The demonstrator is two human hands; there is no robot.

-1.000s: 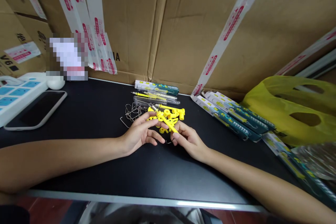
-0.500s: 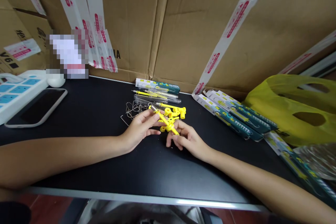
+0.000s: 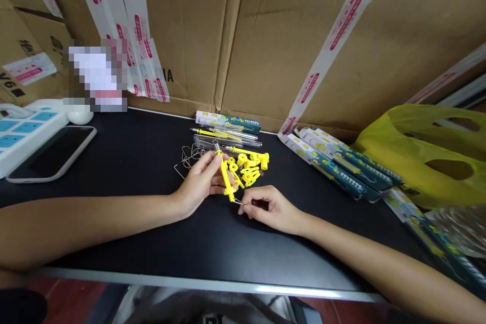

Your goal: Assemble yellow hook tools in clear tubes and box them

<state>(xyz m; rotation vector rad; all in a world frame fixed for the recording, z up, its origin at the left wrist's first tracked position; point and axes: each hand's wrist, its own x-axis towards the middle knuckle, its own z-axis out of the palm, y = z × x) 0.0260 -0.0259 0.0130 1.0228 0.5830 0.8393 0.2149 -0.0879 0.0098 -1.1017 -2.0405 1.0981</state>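
In the head view, holding the yellow tool (image 3: 226, 177) in the left hand (image 3: 202, 176), with fingers clamped on its shaft, below the metal end (image 3: 216, 147) and above the yellow collar (image 3: 229, 191). Pinching with the right hand (image 3: 271, 208) the thin wire (image 3: 238, 202) at the tool's lower end. Lying close beyond the left grip, to its right, with loose yellow parts (image 3: 248, 162); to its left, with bent wire hooks (image 3: 186, 158).

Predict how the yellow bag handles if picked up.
The yellow bag will probably sag and fold, since its film looks thin and creased. Likely light for its size too, unless something heavy is inside; I can't make out the contents.
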